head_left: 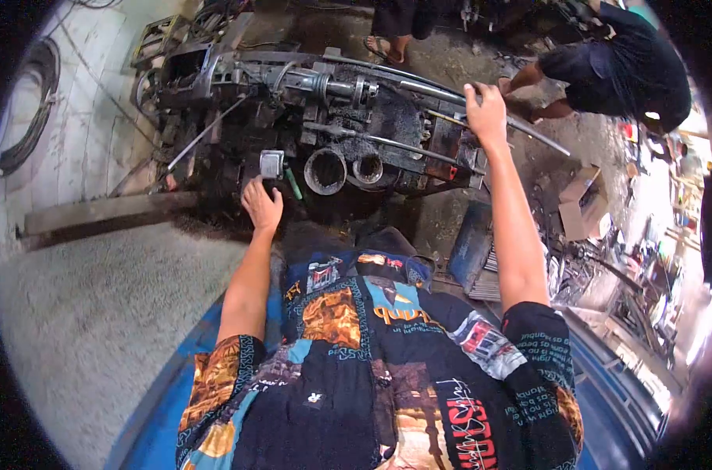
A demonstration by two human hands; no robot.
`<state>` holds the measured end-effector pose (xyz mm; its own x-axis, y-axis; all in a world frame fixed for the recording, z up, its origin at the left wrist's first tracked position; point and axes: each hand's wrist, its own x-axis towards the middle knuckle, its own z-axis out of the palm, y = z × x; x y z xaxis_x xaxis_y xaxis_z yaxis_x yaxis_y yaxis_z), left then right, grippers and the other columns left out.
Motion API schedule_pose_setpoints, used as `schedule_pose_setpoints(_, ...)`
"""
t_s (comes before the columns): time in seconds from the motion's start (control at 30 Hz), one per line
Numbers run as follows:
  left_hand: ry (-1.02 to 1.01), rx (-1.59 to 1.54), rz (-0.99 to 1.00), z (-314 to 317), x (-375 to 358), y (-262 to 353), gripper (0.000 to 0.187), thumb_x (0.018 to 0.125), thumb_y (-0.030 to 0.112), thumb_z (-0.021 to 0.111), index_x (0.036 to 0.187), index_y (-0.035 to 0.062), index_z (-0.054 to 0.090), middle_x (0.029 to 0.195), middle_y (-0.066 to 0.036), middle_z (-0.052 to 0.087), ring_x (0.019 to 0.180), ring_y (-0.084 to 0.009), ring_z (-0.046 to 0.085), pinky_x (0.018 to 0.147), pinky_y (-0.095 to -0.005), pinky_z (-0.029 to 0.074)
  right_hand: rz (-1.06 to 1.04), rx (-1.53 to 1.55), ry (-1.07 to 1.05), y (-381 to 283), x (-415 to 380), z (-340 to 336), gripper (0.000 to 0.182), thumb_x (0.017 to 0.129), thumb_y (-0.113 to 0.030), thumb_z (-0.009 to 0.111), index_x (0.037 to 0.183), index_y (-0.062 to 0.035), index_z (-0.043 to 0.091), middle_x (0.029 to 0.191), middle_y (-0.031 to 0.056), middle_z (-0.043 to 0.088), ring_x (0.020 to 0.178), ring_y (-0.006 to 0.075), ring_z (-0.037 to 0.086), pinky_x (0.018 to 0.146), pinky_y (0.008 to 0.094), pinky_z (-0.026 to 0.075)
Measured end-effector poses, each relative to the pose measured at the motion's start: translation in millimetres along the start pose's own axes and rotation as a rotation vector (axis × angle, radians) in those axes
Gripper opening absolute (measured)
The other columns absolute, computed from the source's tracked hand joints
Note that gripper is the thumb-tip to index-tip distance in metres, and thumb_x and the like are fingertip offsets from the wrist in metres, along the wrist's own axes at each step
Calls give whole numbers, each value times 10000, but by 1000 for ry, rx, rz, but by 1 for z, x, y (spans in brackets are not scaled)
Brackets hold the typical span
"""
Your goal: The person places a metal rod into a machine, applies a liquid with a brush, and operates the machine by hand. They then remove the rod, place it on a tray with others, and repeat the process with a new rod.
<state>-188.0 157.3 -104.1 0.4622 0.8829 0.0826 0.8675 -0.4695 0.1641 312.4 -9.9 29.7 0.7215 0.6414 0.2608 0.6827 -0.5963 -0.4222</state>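
Note:
My right hand (487, 117) is over a long metal pipe (540, 139), its fingers curled across it. The pipe lies slanted along the greasy machine (297, 78) and sticks out past its right end. My left hand (262, 205) is at the machine's near side, thumb apart from the fingers, nothing seen in it. Just beyond its fingertips sits a small, square, shiny metal block (271, 164). A green handle (293, 183) slants beside that block. Two round metal rings or cylinders, a larger (325, 171) and a smaller (368, 168), stand to the right of the handle.
One person (622, 66) is at the upper right; another person's sandalled foot (387, 51) shows behind the machine. A cardboard box (583, 204) and heaped metal scrap (591, 274) lie right. A beam (109, 211) runs left, below a coiled cable (39, 110).

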Motion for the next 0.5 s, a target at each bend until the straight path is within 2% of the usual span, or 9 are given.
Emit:
schedule_pose_setpoints(0.1, -117, 0, -57, 8, -18, 13, 483, 844, 268, 604, 1254, 36, 497, 1230, -161, 540, 1191, -328, 472, 1012, -492, 347, 3, -97, -93, 13, 1, -1, 473, 945, -425, 475, 1014, -13, 696, 1020, 216, 657, 963, 387, 619, 920, 483, 432)
schedule_pose_setpoints(0.17, -297, -142, -169, 22, -23, 13, 478, 902, 306, 573, 1273, 16, 494, 1243, -180, 547, 1198, -342, 489, 992, -490, 391, 34, -260, -216, 20, -2, 0, 491, 958, -446, 425, 959, -52, 717, 1005, 176, 678, 970, 354, 623, 891, 497, 423)
schedule_pose_setpoints(0.2, -401, -187, -218, 35, -26, 10, 499, 923, 324, 559, 1295, -1, 483, 1259, -197, 548, 1206, -358, 493, 993, -485, 403, 36, -265, -222, 20, -6, 1, 491, 958, -446, 425, 959, -52, 717, 1005, 176, 678, 970, 354, 623, 891, 497, 423)
schedule_pose_setpoints(0.27, -483, -356, -395, 76, -29, -3, 550, 959, 345, 516, 1351, -32, 437, 1309, -239, 528, 1228, -402, 479, 1018, -464, 398, 23, -308, -121, 13, -8, 4, 505, 964, -448, 406, 930, -59, 726, 995, 150, 690, 985, 333, 620, 888, 490, 412)
schedule_pose_setpoints(0.3, -595, -383, -456, 71, -22, 3, 580, 973, 345, 491, 1387, -50, 393, 1334, -267, 510, 1234, -426, 477, 1039, -436, 387, 44, -332, -145, 11, -8, 5, 517, 966, -450, 391, 932, -60, 729, 1005, 138, 692, 1003, 324, 616, 905, 476, 405)
schedule_pose_setpoints(0.33, -603, -506, -595, 73, -23, 11, 610, 982, 381, 454, 1408, -47, 367, 1425, -245, 432, 1312, -385, 418, 1078, -418, 347, 53, -340, -141, 7, -8, 4, 512, 965, -441, 393, 921, -59, 731, 1005, 142, 693, 1000, 327, 617, 913, 479, 400)
schedule_pose_setpoints(0.37, -612, -520, -584, 77, -21, 20, 610, 982, 381, 454, 1408, -47, 367, 1425, -245, 432, 1312, -385, 418, 1078, -418, 347, 54, -350, -143, 5, -8, 4, 510, 964, -438, 394, 914, -59, 731, 1005, 143, 693, 998, 328, 617, 913, 478, 401)
schedule_pose_setpoints(0.47, -618, -1090, -981, 95, -17, 16, 567, 958, 513, 442, 1376, 132, 456, 1373, -116, 486, 1257, -304, 459, 1075, -544, 284, 51, -362, -137, 5, -6, 5, 501, 961, -428, 401, 894, -58, 731, 998, 144, 695, 989, 330, 619, 913, 479, 403)
schedule_pose_setpoints(0.5, -613, -1210, -1043, 93, -15, 14, 492, 954, 516, 458, 1255, 130, 503, 1176, -92, 543, 1089, -275, 517, 1046, -533, 323, 60, -369, -148, 4, -7, 4, 495, 960, -425, 403, 893, -61, 731, 998, 141, 695, 987, 331, 619, 913, 479, 404)
